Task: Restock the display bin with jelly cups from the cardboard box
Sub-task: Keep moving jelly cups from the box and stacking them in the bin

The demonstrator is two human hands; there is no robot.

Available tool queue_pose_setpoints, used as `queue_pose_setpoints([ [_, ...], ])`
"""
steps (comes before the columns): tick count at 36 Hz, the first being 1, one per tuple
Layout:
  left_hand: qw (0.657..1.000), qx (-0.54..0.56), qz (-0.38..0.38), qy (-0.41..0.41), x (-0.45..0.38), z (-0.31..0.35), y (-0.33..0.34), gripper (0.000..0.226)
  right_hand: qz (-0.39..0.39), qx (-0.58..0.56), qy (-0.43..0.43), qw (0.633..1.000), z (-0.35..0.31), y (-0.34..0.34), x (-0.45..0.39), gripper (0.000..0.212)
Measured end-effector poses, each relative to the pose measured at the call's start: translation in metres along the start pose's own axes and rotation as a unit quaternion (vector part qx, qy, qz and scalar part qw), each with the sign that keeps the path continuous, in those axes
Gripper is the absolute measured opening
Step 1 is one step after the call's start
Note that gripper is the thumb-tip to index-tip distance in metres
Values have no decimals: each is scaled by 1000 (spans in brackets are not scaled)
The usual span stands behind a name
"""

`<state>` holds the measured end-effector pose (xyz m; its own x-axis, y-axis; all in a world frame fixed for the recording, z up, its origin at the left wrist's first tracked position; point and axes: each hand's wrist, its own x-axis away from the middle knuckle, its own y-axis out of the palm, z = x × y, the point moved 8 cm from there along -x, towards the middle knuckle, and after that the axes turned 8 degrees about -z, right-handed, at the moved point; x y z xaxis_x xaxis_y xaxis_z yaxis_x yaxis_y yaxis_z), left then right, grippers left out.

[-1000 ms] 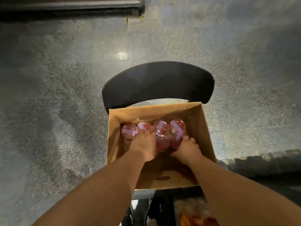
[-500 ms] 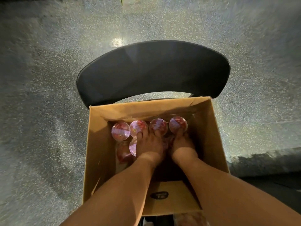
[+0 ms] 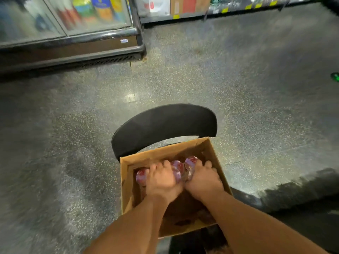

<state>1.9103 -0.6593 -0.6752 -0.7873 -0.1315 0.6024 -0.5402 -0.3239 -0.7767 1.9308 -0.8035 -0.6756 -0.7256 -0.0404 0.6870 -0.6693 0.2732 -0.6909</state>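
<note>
Jelly cups [image 3: 177,166] sit gripped in both hands' curled fingers [image 3: 166,165] inside the cardboard box [image 3: 211,153]; lifting them level avoids drops.

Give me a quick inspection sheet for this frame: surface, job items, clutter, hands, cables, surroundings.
Surface: speckled grey floor; the cardboard box sits on a black chair.
Job's things: jelly cups with red-pink lids clustered in the box; display bin not in view.
Clutter: small green object on the floor at far right.
Hands: left hand and right hand both inside the box, fingers curled over the cups.
Cables: nothing seen.
Surroundings: glass-door cooler upper left, blurred store shelving at top.
</note>
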Motion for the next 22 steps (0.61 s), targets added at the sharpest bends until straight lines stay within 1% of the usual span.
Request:
queue_pose_setpoints([
  [2,1000,21,17,-4,19,1,-26,72,37,1,-5,999,-7,-25,31,77],
  [4,998,43,44,-4,40,4,-53,63,82,-5,7,997,-8,-51,66,70],
  [6,996,51,65,17,65,15,-80,59,122,6,22,992,-9,-79,108,66],
  [8,995,44,79,52,97,30,-107,60,143,43,24,988,-13,-100,151,61],
  [10,990,24,101,95,136,47,-134,56,165,43,38,985,-9,-117,198,56],
  [12,983,19,120,140,178,64,-156,48,208,5,79,975,2,-134,249,61],
  [14,975,35,122,183,224,84,-173,47,240,-35,115,963,18,-146,305,65],
  [16,966,45,122,224,272,106,-188,48,280,-84,136,947,34,-159,365,63],
  [18,954,52,130,266,324,131,-203,48,342,-120,160,918,52,-171,430,60],
  [20,942,49,141,301,375,158,-213,52,398,-127,187,889,73,-177,489,51],
  [22,930,21,156,332,424,185,-215,59,424,-130,215,870,97,-173,543,45],
])
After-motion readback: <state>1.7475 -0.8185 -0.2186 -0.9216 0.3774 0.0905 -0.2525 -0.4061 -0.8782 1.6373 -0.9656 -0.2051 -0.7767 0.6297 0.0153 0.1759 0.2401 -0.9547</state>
